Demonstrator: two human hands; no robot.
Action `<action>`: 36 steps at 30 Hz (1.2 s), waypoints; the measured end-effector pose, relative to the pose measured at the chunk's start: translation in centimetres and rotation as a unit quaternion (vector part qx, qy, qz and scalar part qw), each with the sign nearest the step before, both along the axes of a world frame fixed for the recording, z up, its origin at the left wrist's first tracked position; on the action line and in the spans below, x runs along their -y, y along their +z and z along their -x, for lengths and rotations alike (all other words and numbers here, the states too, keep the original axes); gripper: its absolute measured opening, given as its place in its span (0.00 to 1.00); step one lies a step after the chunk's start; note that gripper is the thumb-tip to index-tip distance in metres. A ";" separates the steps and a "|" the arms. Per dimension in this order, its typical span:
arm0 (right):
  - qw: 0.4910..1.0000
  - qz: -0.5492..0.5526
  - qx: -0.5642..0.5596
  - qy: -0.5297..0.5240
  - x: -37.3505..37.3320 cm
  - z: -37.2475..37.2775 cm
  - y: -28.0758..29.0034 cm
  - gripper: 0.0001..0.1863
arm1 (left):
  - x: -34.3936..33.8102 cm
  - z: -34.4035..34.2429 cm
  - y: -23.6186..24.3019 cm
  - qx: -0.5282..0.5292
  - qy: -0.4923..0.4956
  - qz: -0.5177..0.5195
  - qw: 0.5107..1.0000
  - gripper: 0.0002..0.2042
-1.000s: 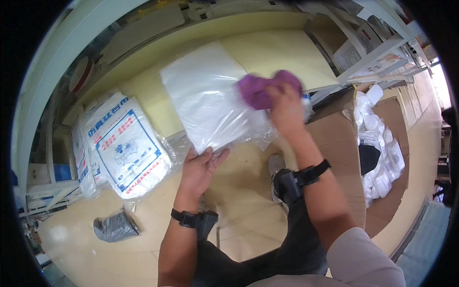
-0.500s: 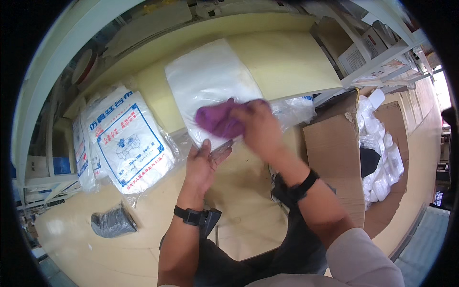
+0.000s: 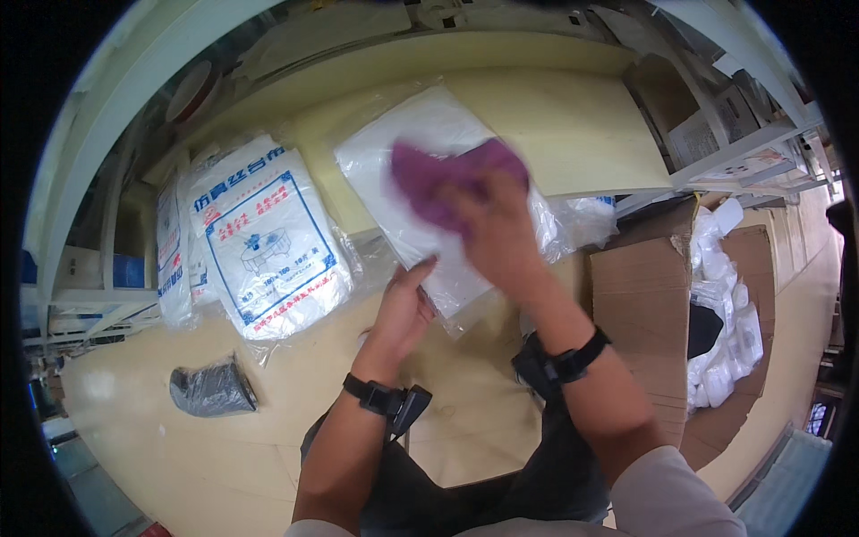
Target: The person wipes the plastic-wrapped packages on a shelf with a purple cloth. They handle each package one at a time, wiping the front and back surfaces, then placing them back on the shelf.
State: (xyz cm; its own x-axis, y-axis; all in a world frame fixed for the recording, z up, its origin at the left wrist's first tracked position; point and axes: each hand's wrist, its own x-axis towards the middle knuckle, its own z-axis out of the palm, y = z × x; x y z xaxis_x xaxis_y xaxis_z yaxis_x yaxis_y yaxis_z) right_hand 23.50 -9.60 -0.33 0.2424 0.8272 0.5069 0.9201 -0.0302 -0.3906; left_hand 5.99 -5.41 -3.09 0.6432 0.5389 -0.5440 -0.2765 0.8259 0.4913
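A flat white package in clear plastic lies tilted over the front edge of the pale yellow shelf. My left hand grips its near left edge, thumb on top and the other fingers partly hidden underneath. On top of the package, my right hand presses a crumpled purple cloth, its fingers bunched into the fabric. Both cloth and right hand are smeared by motion. To the left, flat white plastic packages with blue and red print hang over the shelf's edge.
An open cardboard box stands at the right, holding clear plastic bags and a black piece. A dark grey plastic-wrapped bundle lies on the floor at left. White metal racks frame both sides.
The purple cloth and my right hand have moved up and slightly right across the package. My left thumb now lies over the package's edge, where the hand was more spread before.
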 end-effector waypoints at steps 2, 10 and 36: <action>0.996 0.050 0.061 0.043 -0.4 4.1 -1.1 0.20 | 0.3 0.3 -0.4 -0.101 0.019 -0.067 0.992 0.13; 0.930 0.093 0.081 -0.345 2.1 -10.7 -2.0 0.20 | -0.5 3.7 -1.7 -0.167 -0.050 -0.147 0.974 0.15; 0.981 0.062 0.116 -0.144 -4.7 0.0 -2.7 0.23 | -0.3 6.7 -3.7 -0.341 -0.144 -0.349 0.861 0.17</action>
